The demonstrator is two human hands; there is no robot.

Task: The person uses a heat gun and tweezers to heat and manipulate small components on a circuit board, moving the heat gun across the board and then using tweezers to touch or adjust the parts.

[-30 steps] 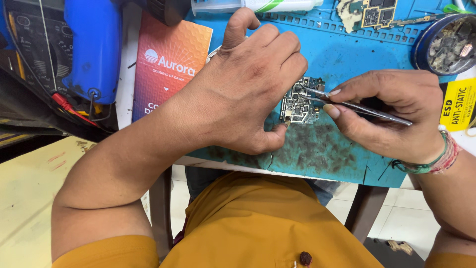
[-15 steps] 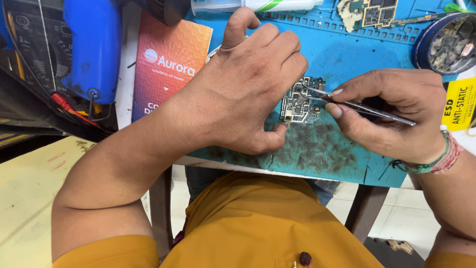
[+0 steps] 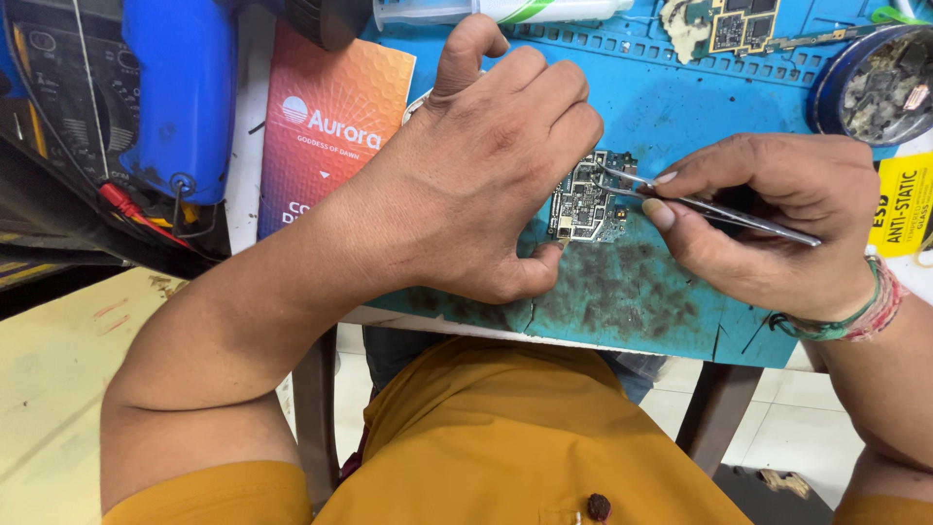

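While both hands work on the blue mat:
left hand (image 3: pixel 486 165): fingers curled, pressing down on the circuit board's left edge
right hand (image 3: pixel 777 219): pinching metal tweezers (image 3: pixel 714 207), tips on the board
circuit board (image 3: pixel 586 199): flat on the repair mat (image 3: pixel 632 282), between the hands
scrap dish (image 3: pixel 875 83): beyond right hand
orange booklet (image 3: pixel 326 126): left of left hand

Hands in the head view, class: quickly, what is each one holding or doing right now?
Left hand: curled shut, pinning the small circuit board to the blue mat.
Right hand: closed on metal tweezers, tips at the board.
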